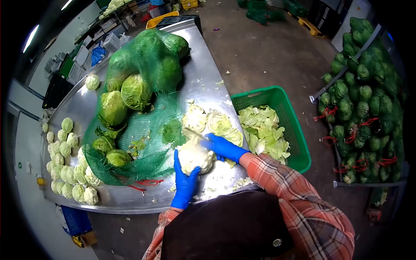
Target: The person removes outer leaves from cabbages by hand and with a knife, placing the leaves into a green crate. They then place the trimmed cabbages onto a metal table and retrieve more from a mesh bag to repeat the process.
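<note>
Left hand (185, 185) cups, right hand (225, 147) curls.

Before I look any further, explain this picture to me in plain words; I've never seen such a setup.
There is no machine here: a camera worn on a person's head looks forward and down at two blue-gloved hands. The left hand holds a pale cabbage over a metal table. The right hand grips what looks like a knife, its blade blurred, against the cabbage. On the table lie a green net with big cabbages and, at the left, many small pale ones. Beside the table, at the right, a green basket holds loose leaves.
</note>
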Tool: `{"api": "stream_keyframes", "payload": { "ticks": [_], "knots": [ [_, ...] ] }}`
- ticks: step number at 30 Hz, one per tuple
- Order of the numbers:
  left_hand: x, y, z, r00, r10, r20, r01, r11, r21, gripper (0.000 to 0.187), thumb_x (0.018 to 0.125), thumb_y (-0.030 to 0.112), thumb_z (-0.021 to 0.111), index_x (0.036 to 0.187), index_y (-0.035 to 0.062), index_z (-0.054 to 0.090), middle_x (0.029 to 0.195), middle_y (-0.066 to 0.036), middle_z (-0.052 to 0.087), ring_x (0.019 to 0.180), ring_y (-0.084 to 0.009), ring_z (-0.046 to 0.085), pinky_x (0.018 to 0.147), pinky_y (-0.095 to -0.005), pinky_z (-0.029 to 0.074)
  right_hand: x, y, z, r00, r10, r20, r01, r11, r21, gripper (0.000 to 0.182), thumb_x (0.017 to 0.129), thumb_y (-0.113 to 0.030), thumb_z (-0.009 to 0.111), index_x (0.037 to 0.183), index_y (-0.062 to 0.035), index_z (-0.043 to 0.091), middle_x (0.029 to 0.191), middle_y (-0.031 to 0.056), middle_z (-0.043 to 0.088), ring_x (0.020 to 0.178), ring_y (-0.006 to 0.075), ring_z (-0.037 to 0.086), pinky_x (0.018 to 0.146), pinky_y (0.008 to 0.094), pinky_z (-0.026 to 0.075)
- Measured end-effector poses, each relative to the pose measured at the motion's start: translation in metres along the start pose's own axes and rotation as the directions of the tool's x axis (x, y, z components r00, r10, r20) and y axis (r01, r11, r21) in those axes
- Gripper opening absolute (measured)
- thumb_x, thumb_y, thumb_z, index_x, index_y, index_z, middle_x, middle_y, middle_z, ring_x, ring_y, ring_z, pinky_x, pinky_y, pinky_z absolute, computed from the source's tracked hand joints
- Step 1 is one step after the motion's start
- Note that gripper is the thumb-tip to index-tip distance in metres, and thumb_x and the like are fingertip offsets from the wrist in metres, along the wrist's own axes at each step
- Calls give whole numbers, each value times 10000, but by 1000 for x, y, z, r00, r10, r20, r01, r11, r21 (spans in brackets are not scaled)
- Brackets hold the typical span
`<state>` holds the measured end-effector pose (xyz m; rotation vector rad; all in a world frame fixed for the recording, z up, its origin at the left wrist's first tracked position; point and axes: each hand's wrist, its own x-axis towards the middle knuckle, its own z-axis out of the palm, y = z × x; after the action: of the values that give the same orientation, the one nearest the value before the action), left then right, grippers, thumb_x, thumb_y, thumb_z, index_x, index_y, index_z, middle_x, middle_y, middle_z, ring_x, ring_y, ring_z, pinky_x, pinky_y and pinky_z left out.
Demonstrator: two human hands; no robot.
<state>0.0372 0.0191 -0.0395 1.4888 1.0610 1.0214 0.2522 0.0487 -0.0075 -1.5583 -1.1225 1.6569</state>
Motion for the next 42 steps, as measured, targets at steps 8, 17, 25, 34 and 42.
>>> {"api": "stream_keyframes", "payload": {
  "ticks": [8, 17, 25, 34, 42],
  "knots": [
    [-34, 27, -71, 801, -558, 216, 598, 741, -305, 846, 893, 430, 624, 1525, 147, 138, 1457, -122, 369, 1249, -283, 482, 944, -428, 476, 0, 57, 41, 863, -500, -70, 415, 781, -467, 507, 929, -446, 529, 1228, -41, 584, 889, 195, 671, 703, 221, 663, 673, 351, 527],
    [-23, 0, -1, 979, -185, -88, 165, 967, -194, 971, 699, 121, 823, 1451, 37, 215, 1361, -175, 396, 1232, -259, 448, 1035, -387, 397, -21, 32, -26, 968, 129, -215, -111, 990, 92, 458, 920, -382, 594, 1205, -42, 480, 794, 88, 639, 497, 153, 550, 440, 294, 453],
    [-7, 18, 33, 989, -132, -66, 138, 987, 85, 1083, 653, 129, 881, 1474, 64, 177, 1347, -200, 424, 1230, -269, 473, 1013, -380, 439, -81, -3, 2, 931, -360, -62, 243, 737, -631, 745, 943, -471, 497, 1526, -197, 122, 1433, 211, 406, 870, 398, 657, 772, 435, 532],
    [-8, 24, 29, 997, -81, -7, 80, 957, 278, 1105, 618, 208, 901, 1449, 25, 196, 1342, -202, 408, 1209, -290, 485, 1002, -393, 447, -14, 29, -33, 980, -119, -160, 61, 943, -328, 481, 978, -432, 473, 1247, -54, 601, 1053, 125, 669, 792, 197, 622, 792, 310, 495],
    [-9, 22, 43, 991, -68, -115, 92, 970, 223, 1043, 600, 326, 905, 1403, 32, 307, 1300, -207, 431, 1215, -312, 477, 993, -405, 438, -75, -8, 11, 946, -298, -128, 196, 839, -508, 555, 983, -429, 448, 1469, -191, 328, 1228, 264, 565, 1012, 441, 600, 862, 450, 494]
  ]
}}
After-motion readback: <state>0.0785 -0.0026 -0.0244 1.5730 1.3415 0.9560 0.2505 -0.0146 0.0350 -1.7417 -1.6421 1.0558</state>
